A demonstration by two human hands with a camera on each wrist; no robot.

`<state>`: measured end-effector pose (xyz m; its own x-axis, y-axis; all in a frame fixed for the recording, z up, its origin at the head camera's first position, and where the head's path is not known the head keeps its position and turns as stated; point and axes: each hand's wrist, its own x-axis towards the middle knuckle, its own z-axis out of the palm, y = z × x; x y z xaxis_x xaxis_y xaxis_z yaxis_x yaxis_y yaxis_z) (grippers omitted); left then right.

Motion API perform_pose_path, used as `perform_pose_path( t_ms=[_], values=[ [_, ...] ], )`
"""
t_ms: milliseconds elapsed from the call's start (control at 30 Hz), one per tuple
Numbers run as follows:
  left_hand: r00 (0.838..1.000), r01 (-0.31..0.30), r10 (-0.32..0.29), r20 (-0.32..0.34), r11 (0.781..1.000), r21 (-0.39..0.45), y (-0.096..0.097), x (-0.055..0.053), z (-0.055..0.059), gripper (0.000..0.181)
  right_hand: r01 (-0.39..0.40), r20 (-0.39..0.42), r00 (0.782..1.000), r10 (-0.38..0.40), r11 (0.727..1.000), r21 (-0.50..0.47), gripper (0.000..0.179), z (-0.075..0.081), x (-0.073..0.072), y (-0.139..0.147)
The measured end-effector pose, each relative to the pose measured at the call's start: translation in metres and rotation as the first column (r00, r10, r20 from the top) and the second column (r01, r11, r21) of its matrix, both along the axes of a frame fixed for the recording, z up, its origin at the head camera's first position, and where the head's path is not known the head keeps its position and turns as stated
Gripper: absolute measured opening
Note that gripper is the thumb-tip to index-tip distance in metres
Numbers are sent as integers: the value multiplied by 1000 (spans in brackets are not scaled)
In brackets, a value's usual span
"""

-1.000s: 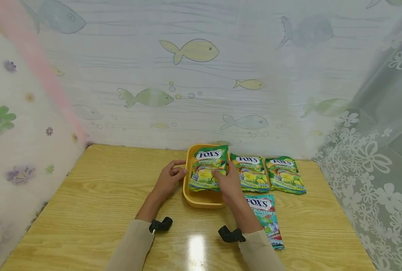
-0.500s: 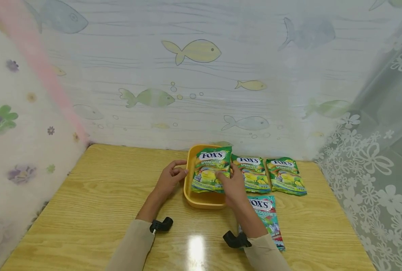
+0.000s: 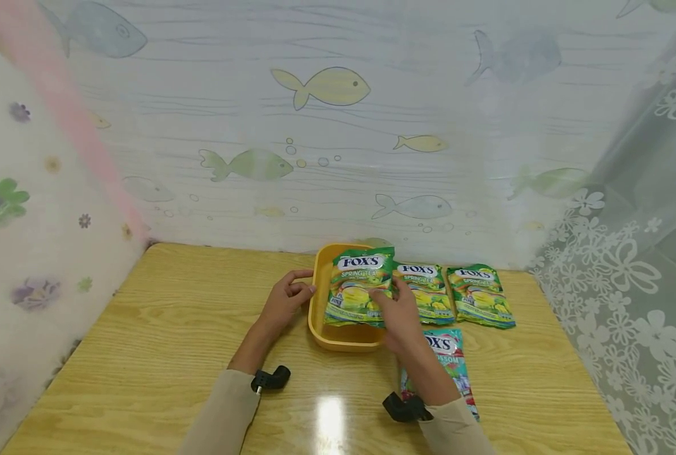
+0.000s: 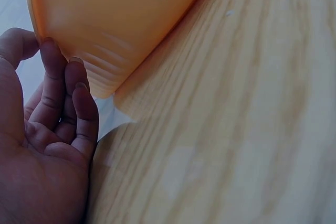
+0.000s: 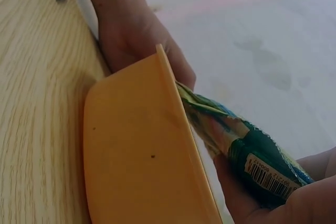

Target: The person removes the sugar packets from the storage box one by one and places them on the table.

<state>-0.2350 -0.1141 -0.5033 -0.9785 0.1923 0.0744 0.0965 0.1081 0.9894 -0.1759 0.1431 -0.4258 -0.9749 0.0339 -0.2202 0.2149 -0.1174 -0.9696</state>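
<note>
My left hand [image 3: 283, 300] pinches the left rim of a yellow plastic basin [image 3: 346, 345]; the left wrist view shows thumb and fingertips meeting at the basin's edge [image 4: 121, 19]. My right hand [image 3: 401, 314] grips a green Fox's Spring Tea candy bag [image 3: 360, 281] by its right side, thumb on the front. That bag is over the basin, its right edge reaching past the right rim. From the right wrist, the bag [image 5: 252, 150] slants above the rim, a barcode on its back. What lies under the bag inside the basin is hidden.
Two more green Spring Tea bags, one close by the basin [image 3: 429, 294] and one farther right [image 3: 480, 297], lie on the wooden table [image 3: 201, 303]. A teal and red Fox's bag [image 3: 448, 357] lies nearer, partly under the right forearm. A fish-patterned curtain [image 3: 338, 158] hangs behind.
My right hand has carried the held candy bag a little to the right, across the basin's right rim. The left hand has stayed at the basin's left rim.
</note>
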Motion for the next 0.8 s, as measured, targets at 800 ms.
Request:
perform_pose_path(
  t_ms=[800],
  values=[
    [1000, 22, -22, -9, 1000, 9, -1, 0, 1, 39, -20, 52, 998, 20, 1000, 0, 79, 6, 7, 28]
  ],
)
